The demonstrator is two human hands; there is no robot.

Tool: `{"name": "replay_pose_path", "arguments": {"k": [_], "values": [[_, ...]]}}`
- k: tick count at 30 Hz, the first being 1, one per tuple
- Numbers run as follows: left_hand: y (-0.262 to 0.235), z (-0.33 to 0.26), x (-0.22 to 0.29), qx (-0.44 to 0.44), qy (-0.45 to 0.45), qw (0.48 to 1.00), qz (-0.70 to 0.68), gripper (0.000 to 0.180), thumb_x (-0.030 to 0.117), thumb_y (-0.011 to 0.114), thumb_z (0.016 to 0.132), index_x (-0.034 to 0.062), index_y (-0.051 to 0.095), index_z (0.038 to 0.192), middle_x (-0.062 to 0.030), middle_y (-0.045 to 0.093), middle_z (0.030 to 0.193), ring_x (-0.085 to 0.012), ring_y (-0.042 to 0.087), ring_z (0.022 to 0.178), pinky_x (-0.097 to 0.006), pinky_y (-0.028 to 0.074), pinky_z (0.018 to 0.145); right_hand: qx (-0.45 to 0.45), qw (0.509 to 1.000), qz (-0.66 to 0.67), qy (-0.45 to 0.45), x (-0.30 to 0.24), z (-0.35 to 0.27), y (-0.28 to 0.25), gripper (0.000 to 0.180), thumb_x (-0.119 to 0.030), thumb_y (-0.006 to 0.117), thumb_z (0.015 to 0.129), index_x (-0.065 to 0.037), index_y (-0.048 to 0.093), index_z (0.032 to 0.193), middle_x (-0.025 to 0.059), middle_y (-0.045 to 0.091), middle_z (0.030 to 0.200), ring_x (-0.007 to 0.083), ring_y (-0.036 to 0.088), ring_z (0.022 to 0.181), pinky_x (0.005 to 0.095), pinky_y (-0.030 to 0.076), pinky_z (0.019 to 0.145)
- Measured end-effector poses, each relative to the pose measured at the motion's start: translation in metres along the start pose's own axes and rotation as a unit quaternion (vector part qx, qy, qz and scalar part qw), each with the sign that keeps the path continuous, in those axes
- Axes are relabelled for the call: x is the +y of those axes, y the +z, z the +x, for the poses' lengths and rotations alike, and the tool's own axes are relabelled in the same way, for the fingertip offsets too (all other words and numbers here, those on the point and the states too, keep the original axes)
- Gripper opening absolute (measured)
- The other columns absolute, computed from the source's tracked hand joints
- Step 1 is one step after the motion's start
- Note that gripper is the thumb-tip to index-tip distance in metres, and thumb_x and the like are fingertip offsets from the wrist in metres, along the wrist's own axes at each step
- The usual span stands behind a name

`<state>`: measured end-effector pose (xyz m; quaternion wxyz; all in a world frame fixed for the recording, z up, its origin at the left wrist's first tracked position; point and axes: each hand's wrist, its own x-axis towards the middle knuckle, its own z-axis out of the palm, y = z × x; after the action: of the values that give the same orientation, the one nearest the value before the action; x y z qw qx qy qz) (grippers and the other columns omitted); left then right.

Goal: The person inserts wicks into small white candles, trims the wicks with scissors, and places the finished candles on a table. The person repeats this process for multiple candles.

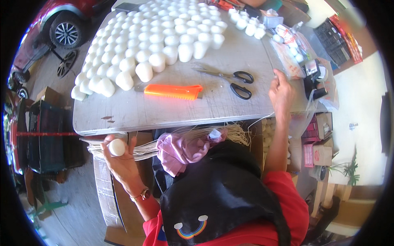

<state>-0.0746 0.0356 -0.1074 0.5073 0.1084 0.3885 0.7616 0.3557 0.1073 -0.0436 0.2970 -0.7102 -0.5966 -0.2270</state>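
My left hand is closed around a white candle, its round end facing up, just off the table's near left edge. Over the table's right side, my right hand is raised with the fingers pinched. A thin pale wick rises to its wrist from a bundle of wicks lying across my lap; the rest of it is hidden by the hand. A crumpled pink cloth rests over the bundle. Many white tapered candles stand in rows on the table.
An orange utility knife and black-handled scissors lie between the candles and me. More white pieces and plastic bags are at the far right. Boxes stand right of the table. A red car is beyond the left side.
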Motion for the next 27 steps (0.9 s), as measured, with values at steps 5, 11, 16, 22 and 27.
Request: {"name": "replay_pose_path", "arguments": {"k": [5,11,16,22,27], "values": [[0.030,-0.019,-0.008,-0.107,-0.104,0.986,-0.073,0.028,0.030,0.049,0.099,0.0049,0.051,0.110,-0.0138,0.060,0.092,-0.0176,0.059,0.066,-0.047,0.058,0.080,0.013,0.998,-0.062,-0.025,0.027,0.004,0.021,0.021,-0.009,0.056,0.087,-0.004,0.069,0.103,0.0202,0.068,0.082,0.0333,0.066,0.067,0.0406,0.051,0.062],[0.051,-0.029,-0.015,-0.210,-0.176,0.958,-0.085,0.029,0.030,0.055,0.094,0.0056,0.051,0.108,-0.0091,0.057,0.094,-0.0177,0.059,0.076,-0.056,0.050,0.091,-0.028,0.877,0.456,0.149,-0.043,-0.019,-0.028,0.017,-0.002,0.055,0.093,0.000,0.064,0.106,0.0076,0.071,0.088,0.0095,0.059,0.065,0.0248,0.048,0.059],[0.069,-0.039,-0.029,-0.269,-0.291,0.891,-0.221,0.036,0.033,0.050,0.096,0.0030,0.052,0.116,-0.0155,0.057,0.094,-0.0177,0.047,0.055,-0.053,0.049,0.094,-0.140,0.842,0.513,-0.093,-0.130,-0.044,-0.062,0.012,-0.001,0.062,0.088,0.001,0.065,0.099,0.0093,0.071,0.085,0.0146,0.064,0.067,0.0272,0.051,0.062],[0.074,-0.047,-0.031,-0.284,-0.326,0.875,-0.218,0.035,0.037,0.053,0.093,0.0072,0.057,0.111,-0.0144,0.057,0.092,-0.0167,0.048,0.056,-0.034,0.048,0.063,-0.127,0.809,0.506,-0.270,-0.175,-0.051,-0.061,0.020,0.007,0.067,0.076,-0.001,0.063,0.094,0.0081,0.061,0.072,0.0190,0.056,0.057,0.0297,0.044,0.049],[0.074,-0.051,-0.032,-0.284,-0.296,0.892,-0.192,0.033,0.037,0.054,0.092,0.0083,0.055,0.109,-0.0113,0.058,0.090,-0.0148,0.049,0.060,-0.028,0.039,0.056,-0.106,0.830,0.454,-0.306,-0.187,-0.057,-0.055,0.024,0.008,0.069,0.070,-0.002,0.064,0.091,0.0064,0.056,0.069,0.0188,0.053,0.053,0.0301,0.042,0.044]]}}
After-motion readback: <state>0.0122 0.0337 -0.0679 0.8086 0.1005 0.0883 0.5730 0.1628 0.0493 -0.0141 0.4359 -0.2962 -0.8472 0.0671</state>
